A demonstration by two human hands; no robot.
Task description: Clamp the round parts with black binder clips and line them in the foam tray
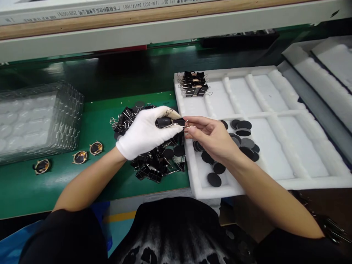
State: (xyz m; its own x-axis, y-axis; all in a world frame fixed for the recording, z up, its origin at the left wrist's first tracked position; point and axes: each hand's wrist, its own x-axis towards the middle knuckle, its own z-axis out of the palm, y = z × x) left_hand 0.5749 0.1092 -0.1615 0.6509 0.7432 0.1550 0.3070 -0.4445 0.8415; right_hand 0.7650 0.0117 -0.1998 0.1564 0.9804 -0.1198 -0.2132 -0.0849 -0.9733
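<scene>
My left hand (150, 130), in a white glove, is closed round what looks like a small watch case, mostly hidden between black clips. One black binder clip (163, 122) shows between the gloved thumb and fingers. My bare right hand (211, 137) pinches the wire handles of a second binder clip (180, 122) at the right side of the piece. Below and around the glove lies a heap of black binder clips (151, 161), with a few dark discs among them. Three gold-rimmed watch cases (80, 157) lie on the green table to the left.
A white foam tray (280, 113) with compartments stands on the right. Clipped pieces (194, 84) sit in its far left corner, and several black discs (214, 179) lie in the near left. Stacked clear plastic trays (38, 121) are at left; a pale shelf edge (165, 31) crosses the back.
</scene>
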